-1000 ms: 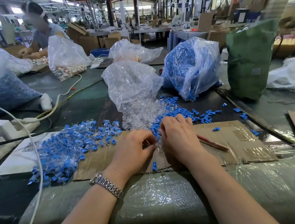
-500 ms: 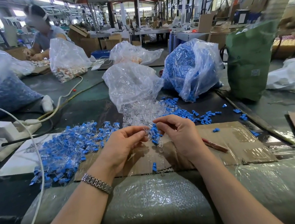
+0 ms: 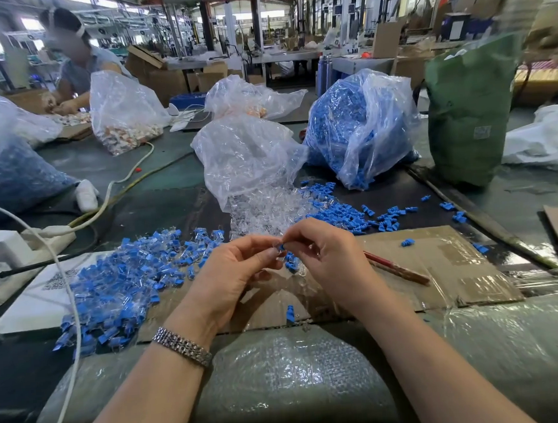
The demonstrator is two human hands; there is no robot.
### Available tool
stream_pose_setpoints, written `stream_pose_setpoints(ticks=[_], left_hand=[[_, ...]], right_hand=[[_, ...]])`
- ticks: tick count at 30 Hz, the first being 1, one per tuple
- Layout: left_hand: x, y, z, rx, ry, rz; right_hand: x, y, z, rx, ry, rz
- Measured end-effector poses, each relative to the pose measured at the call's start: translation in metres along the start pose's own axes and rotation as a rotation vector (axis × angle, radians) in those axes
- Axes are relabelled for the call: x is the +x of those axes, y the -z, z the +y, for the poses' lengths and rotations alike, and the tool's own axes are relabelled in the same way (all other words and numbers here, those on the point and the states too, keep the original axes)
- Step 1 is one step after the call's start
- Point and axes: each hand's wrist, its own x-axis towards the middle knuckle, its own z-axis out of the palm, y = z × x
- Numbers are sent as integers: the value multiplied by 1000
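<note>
Cap (image 3: 280, 247), blue plastic, small: held above the cardboard sheet (image 3: 442, 265) at the middle of the bench. It is pinched from the left by the thumb and forefinger of the left hand (image 3: 232, 275) and from the right by those of the right hand (image 3: 328, 257). Both hands' fingers are curled, and their tips nearly meet. The right hand also cups a few further blue and clear pieces (image 3: 291, 265) below its fingers.

- Single blue piece (image 3: 290, 312): on the cardboard, under the hands.
- Red pencil (image 3: 395, 269): flat on the cardboard, just right of the right hand.
- Heap of blue-and-clear parts (image 3: 119, 284): left of the left hand.
- Clear parts (image 3: 264, 212): spilling from a clear bag (image 3: 246, 157) behind the hands.
- Loose blue parts (image 3: 348, 216): beside the clear ones.
- Bag of blue parts (image 3: 361, 128): further back, to the right.
</note>
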Motion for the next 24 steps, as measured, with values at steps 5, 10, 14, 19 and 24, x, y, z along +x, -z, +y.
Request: stream_pose_setpoints(ticks=[5,10,14,19,24], left_hand=[[0,1,0,50,-9,11],[0,5,-1,-43,3,27],[2,5,-2,-66,-14,41],[1,4,2,-130,4,40],[-2,2,8,-190,15,87]], right_hand=[[-1,2,-3,-77,13,-19],[3,14,2,-146,-275,123],[-2,28,9,-723,-620,-175],[-10,41,5,-856,-627,-327],[-1,48,-5,-604,-612,-289]])
